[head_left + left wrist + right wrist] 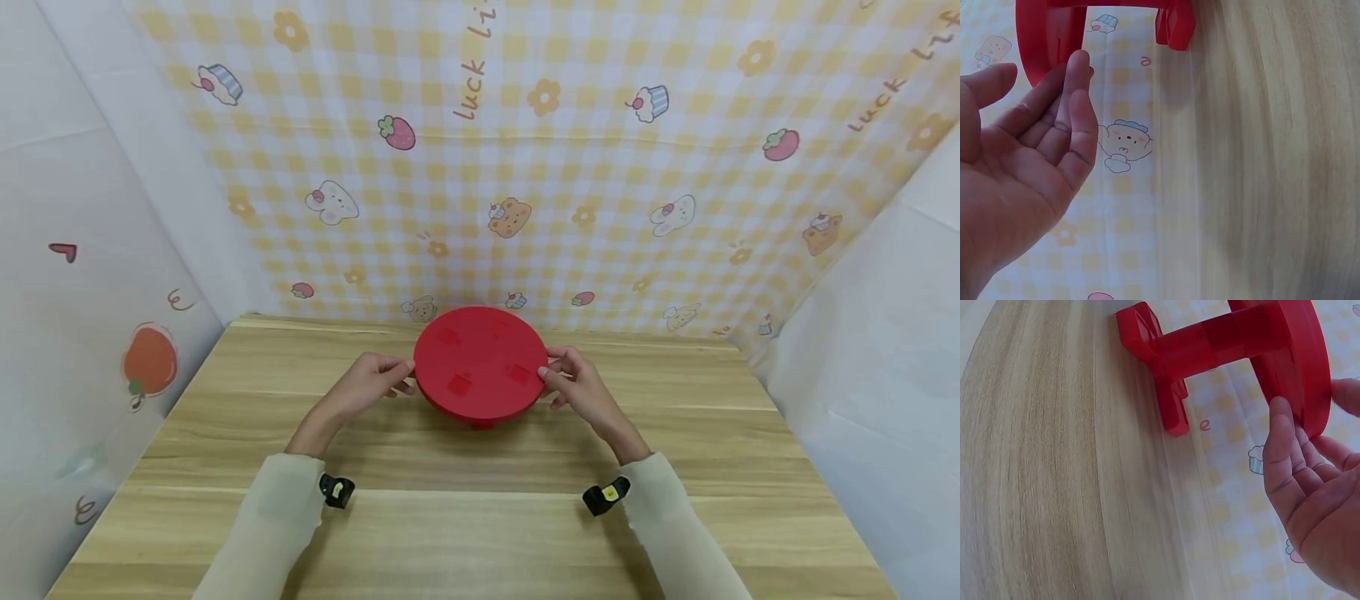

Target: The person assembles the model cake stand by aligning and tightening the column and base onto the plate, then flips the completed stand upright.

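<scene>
A red toy table (480, 358) with a round top is near the back edge of the wooden desk, between both hands. Square marks show on its top. Its central post (1210, 344) and splayed feet (1175, 409) appear in the right wrist view. The left hand (371, 383) holds the rim's left side, fingers under the edge; its thumb (997, 81) lies close by the rim. On the opposite side the right hand (581, 387) grips the rim, thumb against the edge and fingers beneath. Whether every foot touches the desk, I cannot tell.
The wooden desk (480, 542) spreads beneath both forearms. Behind it hangs a yellow checked cloth (465, 167) with cartoon prints. White cloths stand at the left (82, 208) and right (870, 333). Each wrist wears a small black camera.
</scene>
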{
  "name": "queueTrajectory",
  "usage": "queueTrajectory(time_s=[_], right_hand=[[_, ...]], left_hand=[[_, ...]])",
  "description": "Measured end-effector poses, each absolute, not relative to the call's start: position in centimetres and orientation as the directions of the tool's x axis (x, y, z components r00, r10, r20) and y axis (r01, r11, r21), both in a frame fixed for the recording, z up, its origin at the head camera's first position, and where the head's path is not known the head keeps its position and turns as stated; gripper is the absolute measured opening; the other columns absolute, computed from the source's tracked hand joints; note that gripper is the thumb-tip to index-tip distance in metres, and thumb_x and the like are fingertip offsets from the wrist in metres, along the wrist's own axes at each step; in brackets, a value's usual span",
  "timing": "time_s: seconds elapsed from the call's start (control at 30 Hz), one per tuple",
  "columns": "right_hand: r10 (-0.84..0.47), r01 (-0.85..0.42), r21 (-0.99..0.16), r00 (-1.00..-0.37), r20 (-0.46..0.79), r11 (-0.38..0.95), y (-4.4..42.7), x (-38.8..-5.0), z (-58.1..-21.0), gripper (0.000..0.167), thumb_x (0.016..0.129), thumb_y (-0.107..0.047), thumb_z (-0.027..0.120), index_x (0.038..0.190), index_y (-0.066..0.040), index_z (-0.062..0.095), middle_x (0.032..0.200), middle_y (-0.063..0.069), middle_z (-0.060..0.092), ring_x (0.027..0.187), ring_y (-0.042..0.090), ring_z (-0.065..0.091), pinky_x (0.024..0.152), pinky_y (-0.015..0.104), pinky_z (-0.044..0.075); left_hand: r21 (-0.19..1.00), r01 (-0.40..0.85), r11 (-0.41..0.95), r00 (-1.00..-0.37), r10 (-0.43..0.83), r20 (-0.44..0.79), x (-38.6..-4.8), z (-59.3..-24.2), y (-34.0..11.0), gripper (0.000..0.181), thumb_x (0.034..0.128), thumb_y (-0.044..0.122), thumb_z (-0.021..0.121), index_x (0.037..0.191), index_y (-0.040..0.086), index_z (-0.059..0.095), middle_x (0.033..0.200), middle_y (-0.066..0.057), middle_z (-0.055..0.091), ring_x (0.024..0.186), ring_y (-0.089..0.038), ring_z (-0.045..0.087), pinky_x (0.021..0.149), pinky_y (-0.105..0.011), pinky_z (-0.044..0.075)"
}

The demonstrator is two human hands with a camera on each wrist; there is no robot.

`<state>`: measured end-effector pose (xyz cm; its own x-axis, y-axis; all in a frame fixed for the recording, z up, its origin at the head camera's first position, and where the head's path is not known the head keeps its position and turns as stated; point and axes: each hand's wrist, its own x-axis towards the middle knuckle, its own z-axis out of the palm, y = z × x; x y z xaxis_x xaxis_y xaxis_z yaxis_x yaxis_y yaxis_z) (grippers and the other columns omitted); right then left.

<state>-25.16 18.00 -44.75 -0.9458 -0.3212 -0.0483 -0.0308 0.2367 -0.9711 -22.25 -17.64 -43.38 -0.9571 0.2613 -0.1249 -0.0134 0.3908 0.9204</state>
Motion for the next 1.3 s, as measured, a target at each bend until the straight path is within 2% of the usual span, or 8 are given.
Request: queueTrajectory(time_s=[0.2, 0.43, 0.63, 1.07, 1.3], right_hand=[[-0.305, 0.009, -0.974, -0.949, -0.08, 0.226, 17.8, -25.0, -44.8, 0.043, 0.1, -0.02, 0.06, 0.139, -0.007, 0.046, 0.097, 0.005, 0.066, 0.08, 0.019, 0.069, 0.063, 0.032, 0.059], [-0.269, 0.096, -0.98, -0.953, -0.141, 0.175, 17.7, -24.6, -45.2, 0.045, 0.102, -0.019, 0.057, 0.143, -0.009, 0.042, 0.091, -0.002, 0.068, 0.077, 0.015, 0.068, 0.063, 0.028, 0.056], [-0.278, 0.09, -0.98, -0.951, -0.139, 0.179, 17.6, -24.3, -45.2, 0.046, 0.102, -0.021, 0.057, 0.144, -0.008, 0.04, 0.092, -0.001, 0.069, 0.077, 0.018, 0.067, 0.063, 0.029, 0.057], [-0.297, 0.073, -0.978, -0.946, -0.129, 0.193, 17.4, -24.1, -45.0, 0.046, 0.103, -0.023, 0.055, 0.143, -0.008, 0.04, 0.089, -0.001, 0.068, 0.078, 0.021, 0.068, 0.061, 0.033, 0.056], [-0.295, 0.059, -0.978, -0.948, -0.118, 0.2, 17.1, -24.1, -44.7, 0.047, 0.103, -0.024, 0.056, 0.144, -0.01, 0.039, 0.09, -0.001, 0.069, 0.082, 0.029, 0.07, 0.062, 0.032, 0.057]], left_hand=[[0.917, -0.125, 0.378, -0.954, 0.208, -0.216, -22.4, -43.5, -17.5, 0.038, 0.1031, 0.032, 0.054, 0.119, 0.001, 0.069, 0.112, -0.011, 0.072, 0.097, -0.021, 0.07, 0.09, -0.045, 0.054], [0.895, -0.232, 0.381, -0.925, 0.199, -0.325, -22.7, -43.2, -17.4, 0.043, 0.1006, 0.038, 0.056, 0.127, 0.005, 0.066, 0.116, -0.009, 0.072, 0.108, -0.029, 0.069, 0.09, -0.043, 0.052], [0.885, -0.254, 0.389, -0.917, 0.195, -0.349, -22.7, -43.2, -17.5, 0.044, 0.1001, 0.037, 0.057, 0.128, 0.004, 0.065, 0.116, -0.008, 0.072, 0.107, -0.028, 0.069, 0.083, -0.036, 0.051], [0.882, -0.245, 0.403, -0.916, 0.203, -0.347, -22.4, -43.1, -17.8, 0.042, 0.1005, 0.039, 0.056, 0.122, 0.005, 0.068, 0.114, -0.009, 0.073, 0.108, -0.031, 0.069, 0.089, -0.045, 0.05], [0.882, -0.237, 0.408, -0.916, 0.208, -0.343, -22.7, -42.8, -18.2, 0.045, 0.1005, 0.041, 0.056, 0.124, 0.004, 0.066, 0.116, -0.01, 0.072, 0.108, -0.031, 0.068, 0.091, -0.046, 0.05]])
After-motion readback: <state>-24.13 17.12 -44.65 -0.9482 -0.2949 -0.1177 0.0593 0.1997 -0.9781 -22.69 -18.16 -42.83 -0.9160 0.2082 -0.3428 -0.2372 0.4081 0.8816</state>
